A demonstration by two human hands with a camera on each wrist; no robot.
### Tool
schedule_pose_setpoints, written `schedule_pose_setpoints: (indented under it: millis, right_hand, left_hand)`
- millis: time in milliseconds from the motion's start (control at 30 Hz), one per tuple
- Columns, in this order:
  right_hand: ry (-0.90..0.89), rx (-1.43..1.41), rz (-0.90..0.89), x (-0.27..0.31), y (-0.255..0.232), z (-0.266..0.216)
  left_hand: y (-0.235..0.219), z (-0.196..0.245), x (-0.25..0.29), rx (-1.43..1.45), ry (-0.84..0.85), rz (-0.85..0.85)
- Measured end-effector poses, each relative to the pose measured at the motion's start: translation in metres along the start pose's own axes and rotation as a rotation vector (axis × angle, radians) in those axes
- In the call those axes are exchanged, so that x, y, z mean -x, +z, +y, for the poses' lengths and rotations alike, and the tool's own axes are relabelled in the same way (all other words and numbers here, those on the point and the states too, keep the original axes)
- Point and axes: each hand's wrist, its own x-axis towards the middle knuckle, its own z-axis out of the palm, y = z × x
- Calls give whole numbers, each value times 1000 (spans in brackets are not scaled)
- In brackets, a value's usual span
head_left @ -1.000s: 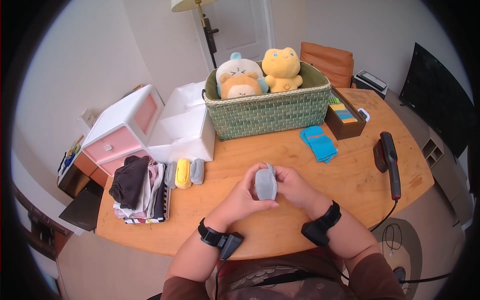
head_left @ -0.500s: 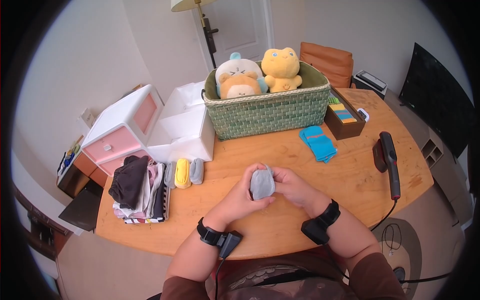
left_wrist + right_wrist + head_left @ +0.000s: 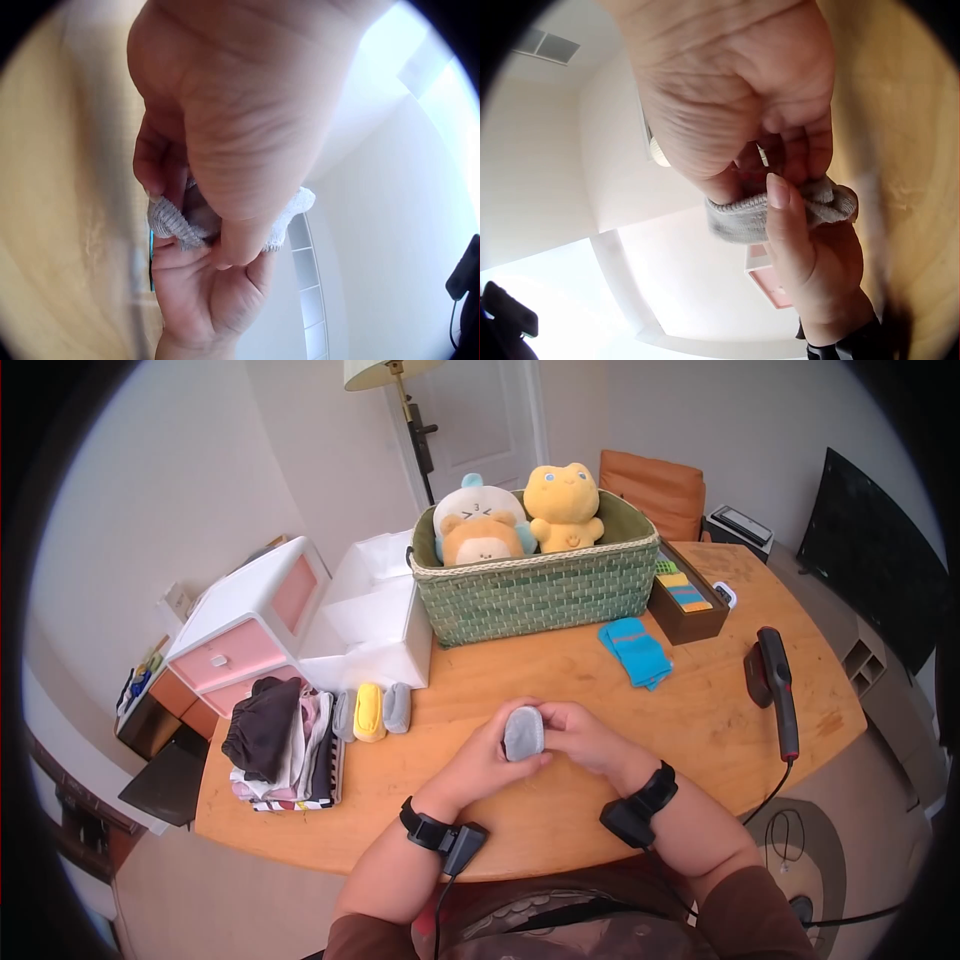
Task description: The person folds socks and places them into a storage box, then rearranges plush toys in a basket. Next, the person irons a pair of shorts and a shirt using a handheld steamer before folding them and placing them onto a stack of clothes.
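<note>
Both hands hold a grey sock folded into a small rounded bundle above the front middle of the table. My left hand grips its left side, thumb along the lower edge. The right hand pinches the bundle from the right. In the right wrist view the ribbed cuff is stretched around the right fingers, and the left thumb presses on it. Some grey fabric shows between the hands in the left wrist view; other fingers are hidden. Rolled socks, grey and yellow, stand in a row to the left.
Folded clothes are stacked at the left, before a white-and-pink drawer unit and white bin. Behind are a green basket of plush toys and a brown box. Blue socks and a corded handheld appliance lie right.
The grey sock bundle has turned in the hands and now looks smaller and rounder. Both hands stay close together around it. The head view has tilted up slightly.
</note>
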Motion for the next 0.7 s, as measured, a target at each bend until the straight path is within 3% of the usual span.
schedule_pose_setpoints:
  millis: [100,200,267,400,467,567,633,700]
  right_hand:
    - [50,-89,6,-1,-5,0]
    - [49,-323,129,1,4,-9]
    - [-78,-67,115,-2,6,3]
    - [-149,55,90,-3,9,10]
    - [-159,320,171,-1,10,8]
    - [-147,248,223,1,15,3]
    - [-119,127,235,0,11,-1]
    - [-97,3,251,0,5,-2]
  left_hand:
    - [-1,-2,-1,-68,24,83]
    - [0,5,0,-188,29,147]
    - [-1,7,0,-260,26,158]
    - [-5,2,0,-347,9,99]
    - [-5,-1,0,-393,38,100]
    - [-4,2,-1,-598,132,150]
    - [-1,13,-1,-588,-61,208]
    - [-2,15,-2,-557,-76,214]
